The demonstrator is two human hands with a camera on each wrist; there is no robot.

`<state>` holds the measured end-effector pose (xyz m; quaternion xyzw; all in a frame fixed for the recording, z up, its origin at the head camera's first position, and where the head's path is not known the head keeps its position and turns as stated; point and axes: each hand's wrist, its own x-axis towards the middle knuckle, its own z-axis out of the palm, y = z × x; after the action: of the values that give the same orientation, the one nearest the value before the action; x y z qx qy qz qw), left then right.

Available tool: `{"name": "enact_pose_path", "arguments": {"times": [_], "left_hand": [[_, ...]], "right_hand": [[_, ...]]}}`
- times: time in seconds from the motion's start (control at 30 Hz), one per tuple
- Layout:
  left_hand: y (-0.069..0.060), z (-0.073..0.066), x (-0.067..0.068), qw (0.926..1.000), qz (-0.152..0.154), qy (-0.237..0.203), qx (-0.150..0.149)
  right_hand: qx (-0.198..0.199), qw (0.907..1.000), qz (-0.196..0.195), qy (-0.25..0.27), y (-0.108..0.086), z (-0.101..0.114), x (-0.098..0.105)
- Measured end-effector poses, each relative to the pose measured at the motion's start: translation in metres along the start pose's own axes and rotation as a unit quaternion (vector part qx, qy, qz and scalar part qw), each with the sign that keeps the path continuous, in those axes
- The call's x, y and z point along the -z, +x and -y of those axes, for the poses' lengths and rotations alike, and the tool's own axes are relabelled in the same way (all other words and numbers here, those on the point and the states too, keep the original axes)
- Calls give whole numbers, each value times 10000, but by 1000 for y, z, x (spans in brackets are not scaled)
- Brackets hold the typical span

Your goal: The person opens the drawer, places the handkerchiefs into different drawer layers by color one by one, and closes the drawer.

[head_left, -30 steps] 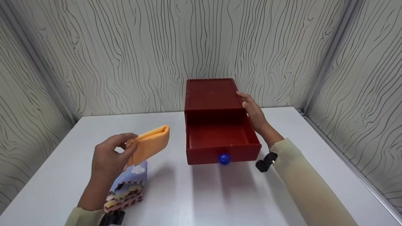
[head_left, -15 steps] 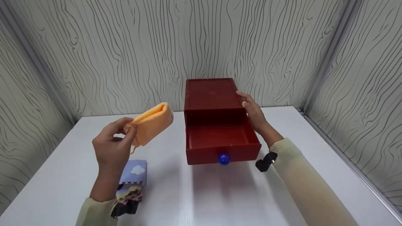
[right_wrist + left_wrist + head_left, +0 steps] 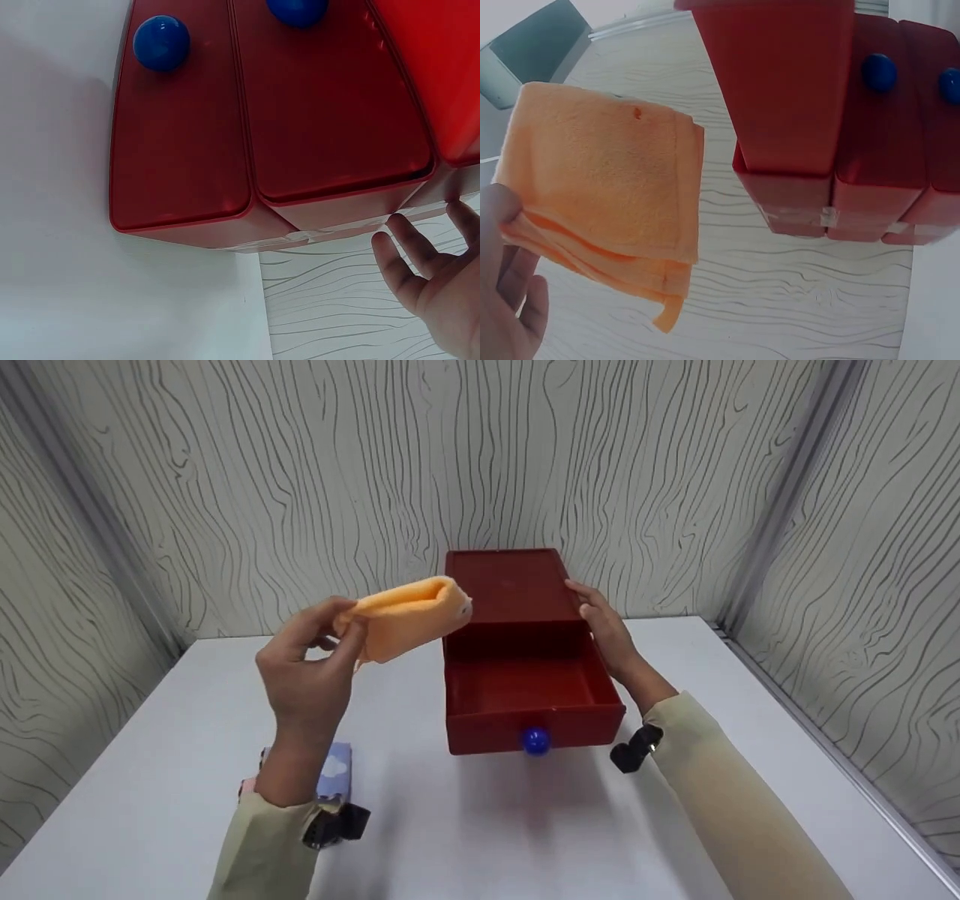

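A folded orange towel (image 3: 409, 622) hangs in the air at the left of the red drawer unit (image 3: 506, 585), its far end overlapping the unit in the head view. My left hand (image 3: 315, 667) pinches one edge of it between thumb and fingers; in the left wrist view the towel (image 3: 607, 172) shows several layers and a small loop. The top drawer (image 3: 525, 682) is pulled out, with a bare inside and a blue knob (image 3: 535, 741). My right hand (image 3: 609, 634) rests against the unit's right side, fingers extended and fingertips at its upper edge.
A stack of folded cloths (image 3: 336, 772), with a blue cloud-patterned one on top, lies on the white table (image 3: 420, 825), partly hidden behind my left wrist. Two lower drawers with blue knobs (image 3: 161, 43) stand closed. Wood-patterned walls (image 3: 360, 472) surround the table.
My left hand has lifted the orange towel and carried it right and away from me, from above the cloth stack toward the drawer unit. My right hand stays in place.
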<state>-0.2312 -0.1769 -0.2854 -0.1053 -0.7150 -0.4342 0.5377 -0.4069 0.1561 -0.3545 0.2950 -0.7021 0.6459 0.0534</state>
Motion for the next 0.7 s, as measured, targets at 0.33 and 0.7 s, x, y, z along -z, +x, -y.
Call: {"name": "enact_pose_path", "arguments": {"times": [0.33,0.7], "left_hand": [[1,-16,-20,9980,207,-336,-484],[-1,-33,-49,9935,565,-551,-823]], "right_hand": [[-12,9999,-7,111,-1,-1,0],[-16,9999,-131,-73,-2,1,4]]}}
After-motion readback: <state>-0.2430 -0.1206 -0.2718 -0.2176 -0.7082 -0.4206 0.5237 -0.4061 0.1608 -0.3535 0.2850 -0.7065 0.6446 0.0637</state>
